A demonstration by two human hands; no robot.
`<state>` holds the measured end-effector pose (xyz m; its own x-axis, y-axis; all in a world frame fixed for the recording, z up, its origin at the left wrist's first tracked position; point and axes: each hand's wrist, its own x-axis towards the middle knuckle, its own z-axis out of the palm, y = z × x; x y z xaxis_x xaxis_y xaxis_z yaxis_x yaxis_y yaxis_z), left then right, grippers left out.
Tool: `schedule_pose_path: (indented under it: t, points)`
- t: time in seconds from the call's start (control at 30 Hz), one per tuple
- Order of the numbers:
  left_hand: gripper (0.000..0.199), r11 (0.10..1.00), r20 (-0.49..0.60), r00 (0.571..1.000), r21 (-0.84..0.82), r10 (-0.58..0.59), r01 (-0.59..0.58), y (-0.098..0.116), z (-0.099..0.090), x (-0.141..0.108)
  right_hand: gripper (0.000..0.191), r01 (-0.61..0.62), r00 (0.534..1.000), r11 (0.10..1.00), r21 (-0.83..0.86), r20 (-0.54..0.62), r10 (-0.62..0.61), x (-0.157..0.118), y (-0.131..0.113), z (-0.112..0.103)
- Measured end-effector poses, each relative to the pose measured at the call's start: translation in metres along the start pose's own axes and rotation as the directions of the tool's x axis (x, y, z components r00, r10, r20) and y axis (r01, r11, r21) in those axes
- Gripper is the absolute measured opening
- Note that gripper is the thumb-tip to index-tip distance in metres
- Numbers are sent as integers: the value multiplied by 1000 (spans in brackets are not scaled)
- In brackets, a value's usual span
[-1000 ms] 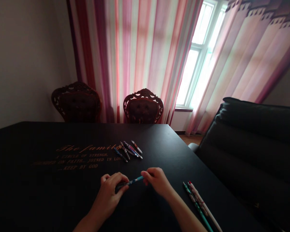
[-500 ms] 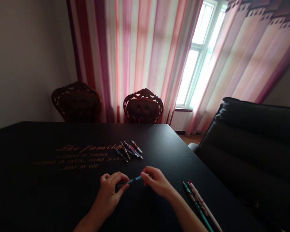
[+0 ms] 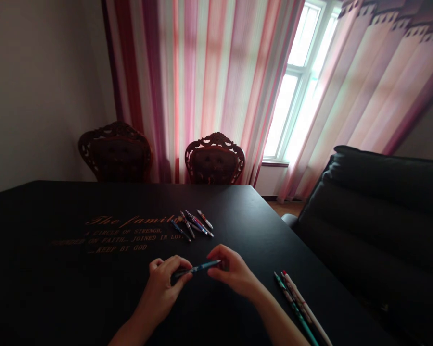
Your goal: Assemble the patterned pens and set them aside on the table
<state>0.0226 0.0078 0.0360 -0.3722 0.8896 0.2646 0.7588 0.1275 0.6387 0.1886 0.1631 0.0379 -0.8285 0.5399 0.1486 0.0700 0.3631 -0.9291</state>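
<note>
A blue patterned pen [image 3: 203,266] lies level above the black table [image 3: 216,307], its pointed end toward the right. My left hand [image 3: 168,276] pinches its left part between thumb and fingers. Around the pen's tip my right hand [image 3: 233,271] is open, thumb and fingers apart, with the tip reaching between them; whether a finger touches it I cannot tell. Beyond my hands lies a loose pile of several pens [image 3: 195,223] in mixed colours. To the right of my right forearm rest a green pen [image 3: 296,307] and a pale pen [image 3: 306,310], side by side.
Gold lettering [image 3: 122,233] is printed on the table's left half. Two carved wooden chairs [image 3: 215,161] stand at the far edge, before striped curtains [image 3: 209,72]. A black padded armchair [image 3: 375,216] is close along the right side.
My right hand has loosened from the pen's right end; its thumb and fingers have parted, and the tip now shows between them. My left hand keeps its hold.
</note>
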Motion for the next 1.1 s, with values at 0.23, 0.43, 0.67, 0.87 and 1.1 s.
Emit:
schedule_pose_path:
  t: [0.23, 0.43, 0.67, 0.87, 1.1]
  points:
    - [13, 999, -17, 1000, -29, -19, 19, 2, -2, 1, 23, 21, 1000, 1000, 10, -17, -21, 0, -2, 1]
    - [17, 999, -34, 999, -48, -7, 5, 0, -2, 0, 23, -16, 999, 1000, 1, -49, 16, 1, -3, 5]
    - [46, 809, -81, 959, -559, -273, 183, -4, -5, 5, 29, 39, 985, 954, 297, -170, 13, 2, -6, 0]
    - [49, 300, 142, 894, -910, -425, 287, 0, -7, 9, 31, 62, 979, 909, 413, -201, 25, 0, -12, -5]
    - [42, 304, 76, 870, -919, -487, 251, 5, -1, 7, 32, 44, 977, 932, 359, -209, 34, -3, -18, 2]
